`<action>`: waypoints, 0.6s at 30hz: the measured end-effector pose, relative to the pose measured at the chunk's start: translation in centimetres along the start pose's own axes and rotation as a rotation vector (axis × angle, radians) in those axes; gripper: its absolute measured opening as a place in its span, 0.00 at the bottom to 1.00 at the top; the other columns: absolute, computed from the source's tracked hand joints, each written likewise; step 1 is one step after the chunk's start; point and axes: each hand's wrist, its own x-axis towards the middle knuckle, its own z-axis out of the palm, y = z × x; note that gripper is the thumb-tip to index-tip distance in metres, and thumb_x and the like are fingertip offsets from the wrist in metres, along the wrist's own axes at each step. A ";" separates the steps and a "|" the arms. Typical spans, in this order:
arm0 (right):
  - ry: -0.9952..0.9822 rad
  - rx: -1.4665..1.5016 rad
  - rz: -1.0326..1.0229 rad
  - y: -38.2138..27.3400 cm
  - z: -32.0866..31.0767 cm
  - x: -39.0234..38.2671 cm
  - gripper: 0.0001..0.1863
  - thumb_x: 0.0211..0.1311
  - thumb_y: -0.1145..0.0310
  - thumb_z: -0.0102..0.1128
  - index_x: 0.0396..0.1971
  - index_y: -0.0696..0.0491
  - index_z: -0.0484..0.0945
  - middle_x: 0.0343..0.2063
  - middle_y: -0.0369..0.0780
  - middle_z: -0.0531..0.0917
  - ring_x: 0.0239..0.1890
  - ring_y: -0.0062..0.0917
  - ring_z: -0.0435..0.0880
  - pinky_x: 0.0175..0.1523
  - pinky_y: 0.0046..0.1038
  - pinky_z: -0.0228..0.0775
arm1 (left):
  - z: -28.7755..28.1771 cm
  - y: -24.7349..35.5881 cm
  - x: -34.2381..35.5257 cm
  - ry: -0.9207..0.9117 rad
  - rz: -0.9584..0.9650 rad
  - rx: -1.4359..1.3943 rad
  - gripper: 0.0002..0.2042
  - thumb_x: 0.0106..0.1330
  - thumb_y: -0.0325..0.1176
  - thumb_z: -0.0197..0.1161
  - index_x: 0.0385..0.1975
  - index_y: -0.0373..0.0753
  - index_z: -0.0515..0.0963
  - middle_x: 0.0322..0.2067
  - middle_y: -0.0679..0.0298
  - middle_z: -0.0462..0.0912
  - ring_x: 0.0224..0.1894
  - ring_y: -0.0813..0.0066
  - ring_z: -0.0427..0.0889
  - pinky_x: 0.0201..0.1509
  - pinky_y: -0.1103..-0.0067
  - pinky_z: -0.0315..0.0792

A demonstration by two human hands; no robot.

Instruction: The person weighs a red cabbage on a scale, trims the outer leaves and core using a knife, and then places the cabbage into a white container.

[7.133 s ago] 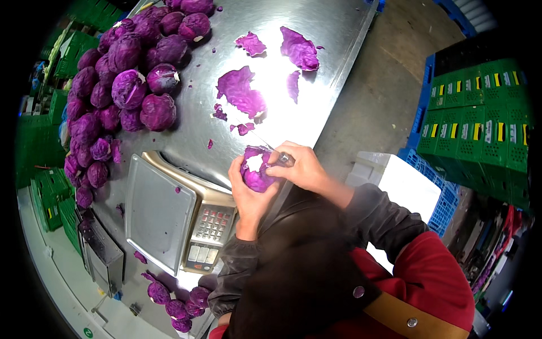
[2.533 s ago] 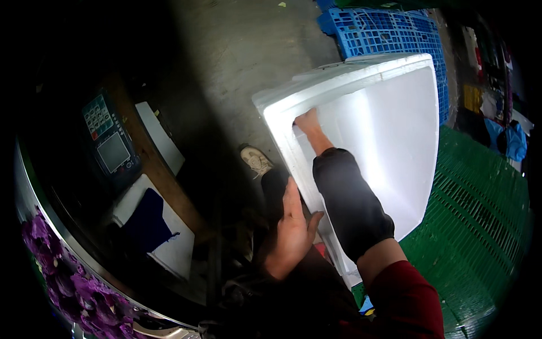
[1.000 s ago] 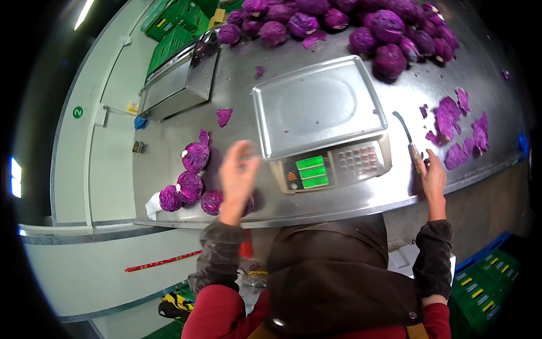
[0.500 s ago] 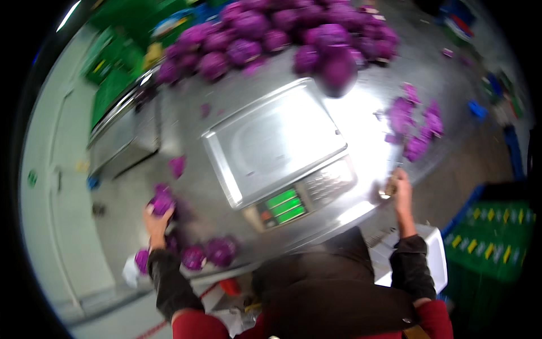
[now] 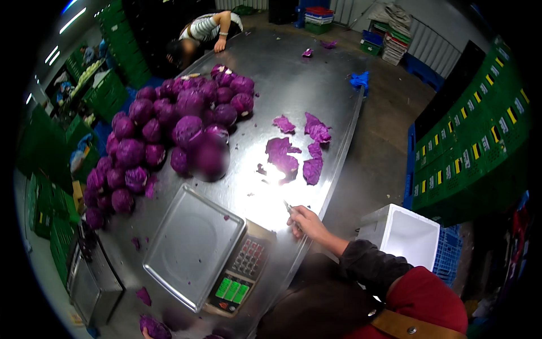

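At the bottom left edge, a red cabbage (image 5: 153, 326) sits with the fingertips of my left hand (image 5: 146, 334) against it. The rest of that hand is cut off by the picture's edge. My right hand (image 5: 307, 222) is closed round a small knife (image 5: 288, 207), just above the table's near edge. Only the knife's tip end shows; the fingers hide the handle. Beyond it lie loose purple cabbage leaves (image 5: 280, 153). Left of the right hand stands a weighing scale (image 5: 195, 248) with a bare metal pan, a keypad and a lit green display.
A large pile of red cabbages (image 5: 131, 152) covers the metal table's (image 5: 276, 73) left side. Another person (image 5: 209, 31) leans at its far end. A white foam box (image 5: 409, 231) and stacked green crates (image 5: 468, 152) stand to the right. A second metal scale (image 5: 90, 282) is at lower left.
The view has swung to the right and up, so the scale and cabbages appear farther left and lower. My left hand stays with a cabbage, now mostly out of view; the right keeps the knife.
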 end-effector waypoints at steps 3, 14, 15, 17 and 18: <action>-0.075 -0.212 0.107 -0.8 -2.3 2.0 0.18 0.69 0.63 0.56 0.49 0.61 0.72 0.27 0.37 0.79 0.18 0.17 0.75 0.22 0.23 0.67 | 1.1 0.1 0.3 -0.092 0.063 -0.274 0.26 0.62 0.42 0.62 0.57 0.32 0.77 0.54 0.50 0.79 0.56 0.54 0.80 0.64 0.61 0.73; 0.270 -0.403 -0.163 -2.7 -11.5 18.1 0.23 0.67 0.53 0.57 0.47 0.60 0.79 0.32 0.46 0.85 0.33 0.32 0.85 0.40 0.34 0.74 | 23.7 8.1 -21.4 -1.073 0.422 -0.216 0.48 0.37 0.41 0.73 0.67 0.34 0.66 0.58 0.53 0.74 0.59 0.56 0.77 0.63 0.66 0.75; 0.213 -0.297 -0.164 -4.0 -10.5 17.1 0.21 0.68 0.55 0.57 0.46 0.60 0.78 0.30 0.45 0.84 0.30 0.28 0.84 0.36 0.32 0.74 | 26.1 6.8 -22.6 -1.127 0.511 -0.130 0.47 0.38 0.38 0.77 0.65 0.35 0.68 0.57 0.55 0.75 0.59 0.59 0.77 0.64 0.68 0.74; 0.176 -0.409 -0.293 -3.8 -10.1 14.9 0.17 0.69 0.59 0.56 0.44 0.59 0.76 0.27 0.41 0.82 0.24 0.23 0.80 0.28 0.28 0.70 | 30.6 5.2 -26.3 -1.290 0.679 0.065 0.45 0.39 0.34 0.80 0.64 0.37 0.69 0.58 0.58 0.74 0.61 0.63 0.75 0.66 0.69 0.69; 0.157 -0.434 -0.336 -3.5 -9.7 13.5 0.15 0.69 0.61 0.55 0.43 0.58 0.75 0.25 0.40 0.81 0.21 0.21 0.78 0.25 0.27 0.68 | 32.5 4.4 -28.2 -1.331 0.761 0.165 0.47 0.40 0.38 0.81 0.65 0.36 0.67 0.59 0.56 0.74 0.61 0.61 0.75 0.69 0.69 0.67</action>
